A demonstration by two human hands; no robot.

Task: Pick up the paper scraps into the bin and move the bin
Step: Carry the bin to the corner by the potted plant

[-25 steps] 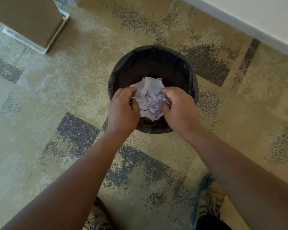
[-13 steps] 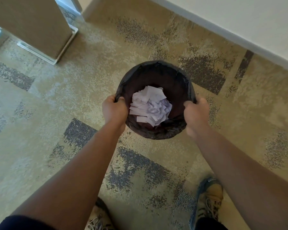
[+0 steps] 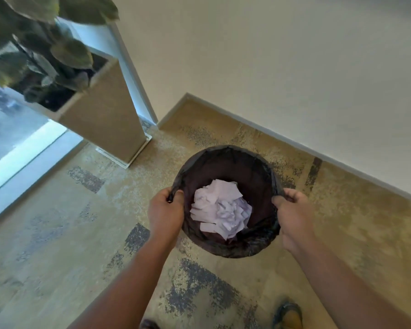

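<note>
Gripping opposite rim edges of lined bin with left hand and right hand; keeps paper scraps level for carrying.

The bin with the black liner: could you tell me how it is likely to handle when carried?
The bin probably feels light, holding only paper scraps. The loose liner may slip under the hands, left and right, which grip opposite rim edges, so it should stay level.
</note>
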